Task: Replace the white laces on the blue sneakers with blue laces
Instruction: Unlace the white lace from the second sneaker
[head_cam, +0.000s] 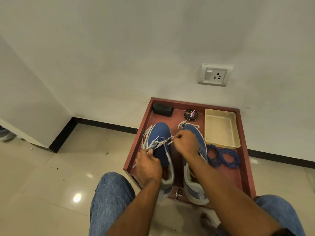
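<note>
Two blue sneakers stand side by side, toes toward the wall, on a reddish-brown bench point(245, 150) with a raised rim. The left sneaker point(160, 133) still carries its white lace point(161, 142), loosened and crossing over the tongue, with loose loops of it hanging off the shoe's left side. The left hand point(148, 165) rests on the middle of this shoe, its fingers curled over the tongue area; it seems to pinch a strand of the lace at the fingertips, though the grip itself is hard to make out. The right hand point(185, 142) reaches across from the other side, fingers closed in a pinch on the lace end, which is drawn taut from the eyelets.

The right sneaker point(199, 138) lies mostly under the right forearm, and another white lace point(183, 124) lies loose on the bench just beyond its toe. The blue laces point(223, 157) lie coiled on the bench just right of that shoe, touching the near edge of a cream plastic tray point(221, 126). At the far rim sit a round tin of shoe polish point(191, 114) and a black block point(162, 109). A wall socket point(214, 75) is above. Jeans-clad knees flank the bench on a glossy tiled floor point(51, 176).
</note>
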